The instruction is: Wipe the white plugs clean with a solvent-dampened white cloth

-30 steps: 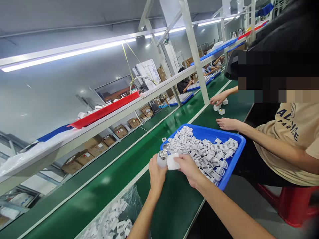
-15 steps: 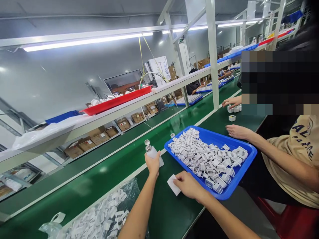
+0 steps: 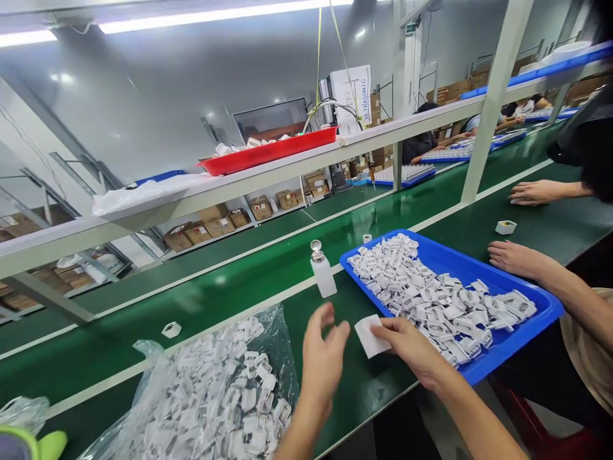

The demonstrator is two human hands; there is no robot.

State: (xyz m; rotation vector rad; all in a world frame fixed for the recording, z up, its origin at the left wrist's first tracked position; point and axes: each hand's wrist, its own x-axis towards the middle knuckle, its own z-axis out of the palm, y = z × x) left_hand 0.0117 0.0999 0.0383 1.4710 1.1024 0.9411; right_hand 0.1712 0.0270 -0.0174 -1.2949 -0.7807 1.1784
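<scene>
White cloth (image 3: 370, 337): likely light and soft; hold by one edge. Right hand (image 3: 412, 348) pinches it; left hand (image 3: 324, 351) stands spread.

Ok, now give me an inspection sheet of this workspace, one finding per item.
Surface: dark green bench beside a brighter green belt.
Job's things: white pad; metal-topped bottle standing on the bench; blue tray and clear bag, both holding many white parts.
Clutter: lone white part on the belt; green object, cut off at lower left.
Hands: left hand open, holding nothing; right hand pinching the white pad.
Cables: looped line behind the shelf; nothing seen near the hands.
Surroundings: red tray on the shelf; cardboard boxes beyond the belt; another person's hands at right.
</scene>
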